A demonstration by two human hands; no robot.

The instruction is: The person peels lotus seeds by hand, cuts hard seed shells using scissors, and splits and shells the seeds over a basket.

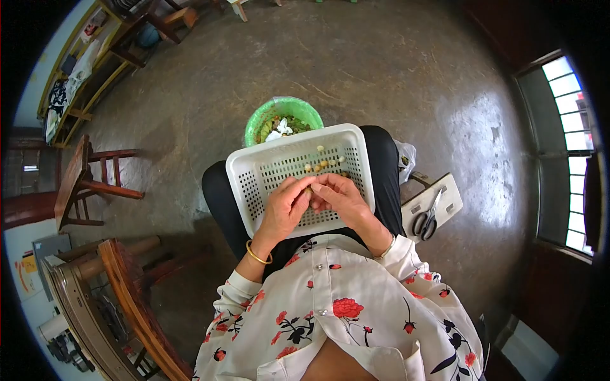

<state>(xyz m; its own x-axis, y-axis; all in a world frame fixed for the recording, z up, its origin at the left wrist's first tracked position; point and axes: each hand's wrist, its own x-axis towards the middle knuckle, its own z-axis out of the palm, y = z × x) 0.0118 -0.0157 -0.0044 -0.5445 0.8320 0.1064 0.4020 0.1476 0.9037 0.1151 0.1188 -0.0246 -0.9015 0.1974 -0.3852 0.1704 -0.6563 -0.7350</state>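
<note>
A white perforated plastic basket [365, 166] rests across my lap. Several small round pale and brownish pieces [317, 169] lie on its floor, on the far and right side; I cannot make out their kind. Above the basket my left hand [284, 211] and my right hand [346, 198] meet, with fingers closed and tips together. Between them sits a small brownish round piece [309, 190], mostly covered by the fingers.
A green-lined bin [311, 113] with scraps and white tissue stands on the floor beyond the basket. To my right, black-handled scissors [426, 223] lie on a small pale stool [450, 202] beside a white plastic bag [406, 157]. Wooden chairs [75, 181] stand to the left.
</note>
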